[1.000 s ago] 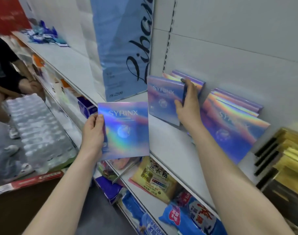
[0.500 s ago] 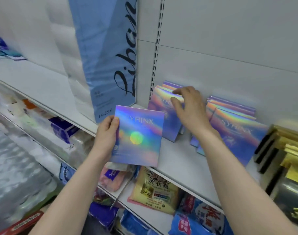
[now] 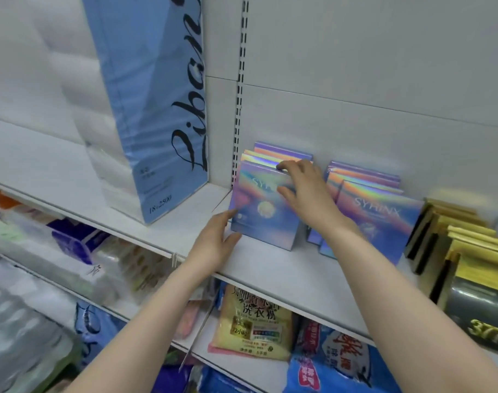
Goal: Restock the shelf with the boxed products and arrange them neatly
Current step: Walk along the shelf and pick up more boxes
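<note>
Flat, iridescent blue-purple boxes are standing on edge in two rows on the white shelf [image 3: 273, 269], leaning backward. The left row's front box [image 3: 263, 219], bearing a pale round emblem, is tilting slightly back; the right row [image 3: 379, 219] is sitting just beside it.

Iridescent purple-blue boxes [image 3: 263, 211], a pale blue pack [image 3: 148, 103] with black script, gold boxes [image 3: 469, 251].

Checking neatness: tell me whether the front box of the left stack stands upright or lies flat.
Upright, tilted slightly back: the front box stands on its bottom edge, resting against boxes behind.
</note>
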